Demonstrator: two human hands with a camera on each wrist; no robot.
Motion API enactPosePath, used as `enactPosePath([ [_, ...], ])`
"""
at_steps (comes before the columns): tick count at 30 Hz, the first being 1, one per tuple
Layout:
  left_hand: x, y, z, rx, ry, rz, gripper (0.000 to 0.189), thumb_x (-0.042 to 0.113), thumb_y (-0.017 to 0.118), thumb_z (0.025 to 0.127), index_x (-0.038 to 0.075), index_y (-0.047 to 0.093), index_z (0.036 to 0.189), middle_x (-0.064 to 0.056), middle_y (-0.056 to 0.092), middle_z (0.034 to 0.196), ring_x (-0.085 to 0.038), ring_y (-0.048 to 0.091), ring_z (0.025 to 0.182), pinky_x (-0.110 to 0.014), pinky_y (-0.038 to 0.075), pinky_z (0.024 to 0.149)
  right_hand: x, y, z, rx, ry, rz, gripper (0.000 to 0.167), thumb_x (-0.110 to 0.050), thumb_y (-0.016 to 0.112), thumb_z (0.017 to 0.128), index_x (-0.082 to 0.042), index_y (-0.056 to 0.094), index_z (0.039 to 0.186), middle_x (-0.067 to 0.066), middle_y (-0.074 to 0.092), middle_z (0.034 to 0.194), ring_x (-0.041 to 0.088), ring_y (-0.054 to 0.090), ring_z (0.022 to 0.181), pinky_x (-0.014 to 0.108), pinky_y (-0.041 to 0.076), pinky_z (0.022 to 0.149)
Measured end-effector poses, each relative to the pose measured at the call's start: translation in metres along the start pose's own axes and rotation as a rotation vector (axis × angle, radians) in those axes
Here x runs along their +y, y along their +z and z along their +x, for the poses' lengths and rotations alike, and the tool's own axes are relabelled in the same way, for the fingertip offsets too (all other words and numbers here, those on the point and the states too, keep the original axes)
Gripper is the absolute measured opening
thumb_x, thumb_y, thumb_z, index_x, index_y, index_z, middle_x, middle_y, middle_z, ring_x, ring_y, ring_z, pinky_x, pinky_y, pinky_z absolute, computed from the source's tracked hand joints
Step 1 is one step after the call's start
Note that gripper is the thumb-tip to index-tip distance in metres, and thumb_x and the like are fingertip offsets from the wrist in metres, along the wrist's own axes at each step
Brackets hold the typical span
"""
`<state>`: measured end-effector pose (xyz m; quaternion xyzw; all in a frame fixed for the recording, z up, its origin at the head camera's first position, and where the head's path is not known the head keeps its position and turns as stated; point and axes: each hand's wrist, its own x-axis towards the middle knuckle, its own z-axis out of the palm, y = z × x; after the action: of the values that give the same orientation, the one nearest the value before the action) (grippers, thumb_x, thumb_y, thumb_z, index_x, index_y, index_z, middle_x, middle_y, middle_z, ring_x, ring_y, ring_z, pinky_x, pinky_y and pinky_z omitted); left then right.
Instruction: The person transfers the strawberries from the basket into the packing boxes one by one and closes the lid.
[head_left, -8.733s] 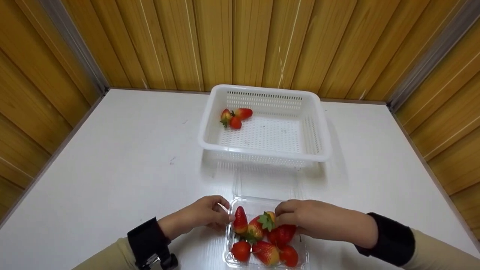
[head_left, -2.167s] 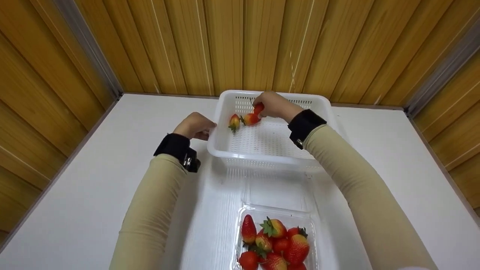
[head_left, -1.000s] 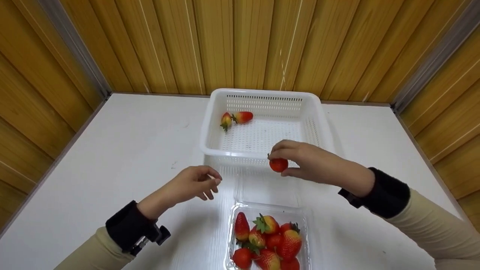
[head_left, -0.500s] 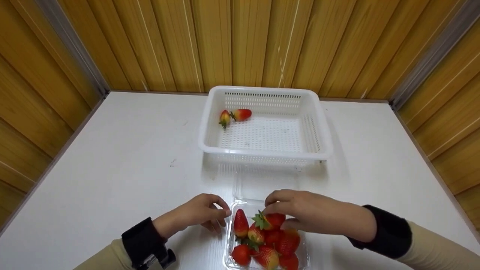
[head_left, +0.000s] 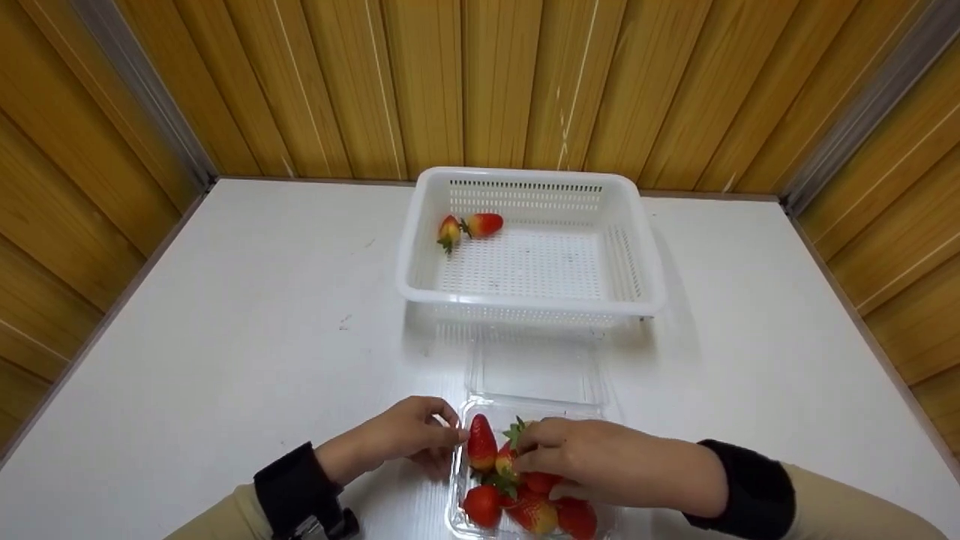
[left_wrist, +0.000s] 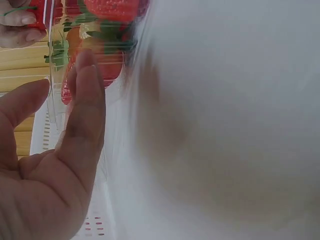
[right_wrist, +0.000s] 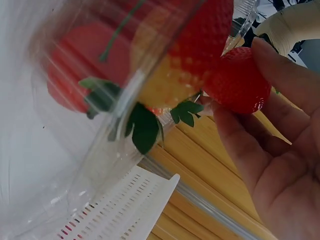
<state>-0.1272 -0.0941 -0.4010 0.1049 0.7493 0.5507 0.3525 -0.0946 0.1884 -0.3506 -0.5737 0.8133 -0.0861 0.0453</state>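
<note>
My right hand [head_left: 592, 461] is over the clear plastic clamshell box [head_left: 456, 502], pinching a red strawberry [right_wrist: 240, 82] between thumb and fingertips. That strawberry [head_left: 541, 483] is low among the others, partly covered by the fingers. Several red and yellowish strawberries fill the box, one pointed strawberry [head_left: 481, 444] standing at its left side. My left hand [head_left: 405, 431] stays beside the box's left wall with thumb and fingers apart. In the left wrist view its extended fingers [left_wrist: 82, 115] lie along the outside of the clear wall, and the thumb is near the rim.
Behind the box stands a white perforated basket [head_left: 529, 304] with two strawberries [head_left: 484, 224] in its left corner. The box's open clear lid [head_left: 536, 367] lies flat toward the basket. Wood-patterned panels [head_left: 495, 82] border the white table [head_left: 262, 300] at the back and sides.
A strawberry has left the basket in my right hand and come down into the box. Since half a second ago, that hand has moved lower and nearer. My left hand moved from the basket to the box.
</note>
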Motion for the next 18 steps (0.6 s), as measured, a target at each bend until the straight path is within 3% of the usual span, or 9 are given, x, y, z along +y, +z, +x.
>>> enactPosePath([
  [6,0.0,0.004,0.001,0.014,0.009,-0.055,0.015,0.015,0.067,0.097,0.004,0.058,0.103,0.002,0.063,0.069,-0.007,0.065,0.055,-0.024,0.061,0.059,0.0,0.012,0.002,0.025,-0.031,-0.078,0.038,-0.015,0.085,0.083,-0.015,0.074,0.12,-0.002,0.069,0.116,0.009,0.064,0.109,0.011,0.056,0.09],
  [13,0.001,0.008,0.001,0.026,0.015,-0.067,0.011,0.009,0.065,0.096,0.006,0.055,0.099,0.005,0.06,0.067,-0.003,0.06,0.055,-0.014,0.051,0.054,0.002,0.019,0.004,-0.014,-0.026,-0.06,0.039,-0.013,0.084,0.084,-0.016,0.075,0.121,-0.004,0.072,0.117,0.008,0.064,0.109,0.013,0.057,0.091],
  [18,0.001,0.009,0.001,0.015,0.021,-0.071,0.011,0.009,0.064,0.098,0.006,0.054,0.099,0.005,0.061,0.066,-0.003,0.06,0.055,-0.014,0.053,0.054,0.003,0.019,0.005,-0.038,0.005,-0.072,0.042,-0.013,0.085,0.083,-0.016,0.074,0.124,-0.004,0.072,0.119,0.01,0.063,0.112,0.016,0.058,0.092],
])
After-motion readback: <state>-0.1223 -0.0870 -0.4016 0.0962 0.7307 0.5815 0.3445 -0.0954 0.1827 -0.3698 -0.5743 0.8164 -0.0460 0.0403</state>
